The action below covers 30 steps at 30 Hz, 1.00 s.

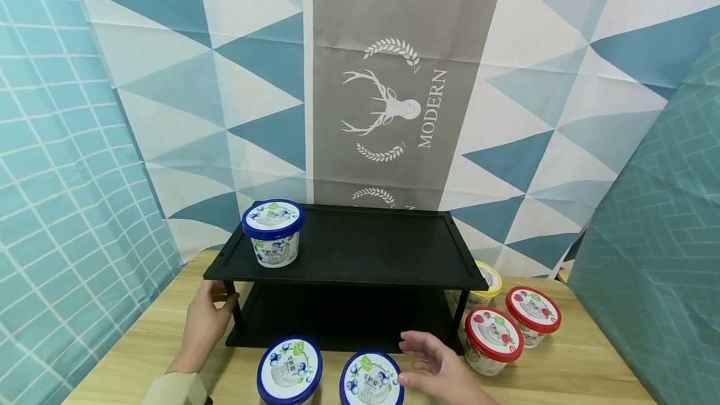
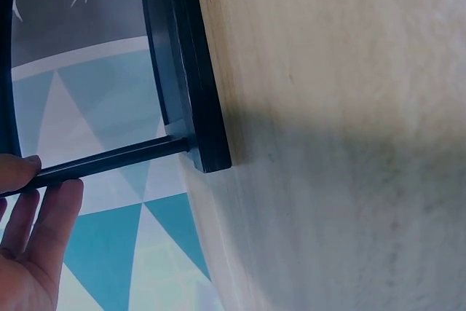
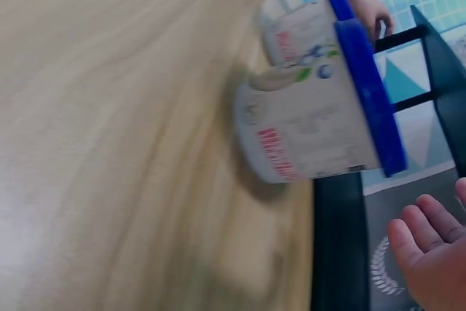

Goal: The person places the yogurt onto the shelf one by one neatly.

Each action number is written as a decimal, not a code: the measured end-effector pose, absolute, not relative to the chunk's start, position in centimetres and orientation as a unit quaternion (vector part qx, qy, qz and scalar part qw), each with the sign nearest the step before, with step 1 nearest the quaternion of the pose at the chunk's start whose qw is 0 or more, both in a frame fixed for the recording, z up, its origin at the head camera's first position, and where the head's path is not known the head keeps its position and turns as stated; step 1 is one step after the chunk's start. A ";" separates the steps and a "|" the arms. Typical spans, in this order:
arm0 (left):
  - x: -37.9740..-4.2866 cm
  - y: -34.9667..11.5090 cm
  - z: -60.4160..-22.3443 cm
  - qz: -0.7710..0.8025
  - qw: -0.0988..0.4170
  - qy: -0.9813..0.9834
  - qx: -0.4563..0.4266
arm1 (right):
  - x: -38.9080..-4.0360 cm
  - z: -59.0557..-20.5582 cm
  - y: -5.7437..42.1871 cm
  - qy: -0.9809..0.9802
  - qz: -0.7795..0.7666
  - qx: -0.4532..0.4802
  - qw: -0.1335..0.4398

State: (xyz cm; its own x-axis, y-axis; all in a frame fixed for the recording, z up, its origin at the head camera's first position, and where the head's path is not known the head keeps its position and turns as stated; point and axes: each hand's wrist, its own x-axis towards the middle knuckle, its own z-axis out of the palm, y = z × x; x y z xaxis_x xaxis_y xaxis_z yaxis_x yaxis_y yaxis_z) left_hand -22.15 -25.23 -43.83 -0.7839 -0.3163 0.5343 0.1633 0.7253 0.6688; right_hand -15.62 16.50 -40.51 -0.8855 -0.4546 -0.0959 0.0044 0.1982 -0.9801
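- Black shelf (image 1: 365,245): its left post (image 2: 124,159) is pinched between my left thumb and fingers.
- My left hand (image 1: 207,324) sits under the upper deck's edge. Right hand (image 1: 435,367): fingers loosely spread, just beside the right front tub (image 1: 371,381), apart from it.
- In the way: that tub and the left front tub (image 1: 289,370), both blue-lidded, on the table (image 1: 590,370) between my hands.
- Right of my right hand: near red tub (image 1: 495,333), then far red tub (image 1: 533,310). Yellow-lidded tub (image 1: 488,281) farther back, partly hidden by the shelf.
- Above and right of my left hand: upper blue tub (image 1: 274,233) on the deck.
- Tubs all lidded, contents hidden.
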 end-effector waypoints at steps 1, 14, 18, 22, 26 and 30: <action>-22.1 -25.2 -43.9 -0.367 0.325 -0.870 0.045 | -15.6 -40.8 16.5 0.748 -0.617 -0.149 0.193; -21.9 -25.3 -43.9 -0.367 0.322 -0.871 0.048 | -15.7 -44.9 16.8 0.704 -0.629 -0.202 0.262; -21.8 -25.2 -43.7 -0.371 0.322 -0.870 0.047 | -15.8 -45.8 16.5 0.704 -0.627 -0.210 0.259; -21.8 -25.1 -43.7 -0.369 0.322 -0.871 0.047 | -15.5 -46.2 15.9 0.700 -0.640 -0.186 0.257; -21.9 -25.2 -43.9 -0.366 0.320 -0.873 0.047 | -15.2 -46.4 15.2 0.709 -0.641 -0.154 0.250; -21.9 -25.3 -44.0 -0.369 0.321 -0.871 0.045 | -15.0 -46.9 14.6 0.737 -0.620 -0.127 0.238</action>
